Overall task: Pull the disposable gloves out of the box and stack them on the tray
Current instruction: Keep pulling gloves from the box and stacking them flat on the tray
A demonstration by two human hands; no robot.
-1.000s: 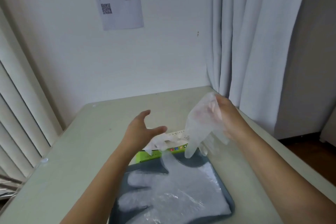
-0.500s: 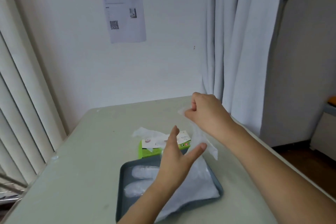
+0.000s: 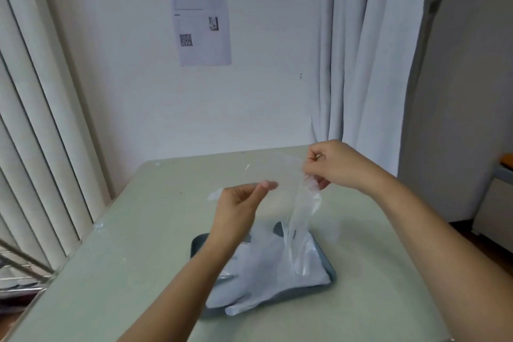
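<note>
Single head-worn wide-angle view, set above the near end of the table [image 3: 125, 244], looking forward and down along it. It faced the far wall [image 3: 263, 105], with the paper sheet [image 3: 200, 22] high at centre. Blinds [image 3: 33, 119] filled the left edge and a curtain [image 3: 366, 64] the right. Both forearms entered from the bottom edge, close to the lens. The left hand [image 3: 238, 208] sat mid-frame, and the right hand [image 3: 336, 166], pinching a glove [image 3: 302, 211], was right of centre. The tray [image 3: 197, 243] lay near, low centre. The table's near edge was cut off by the frame bottom.
</note>
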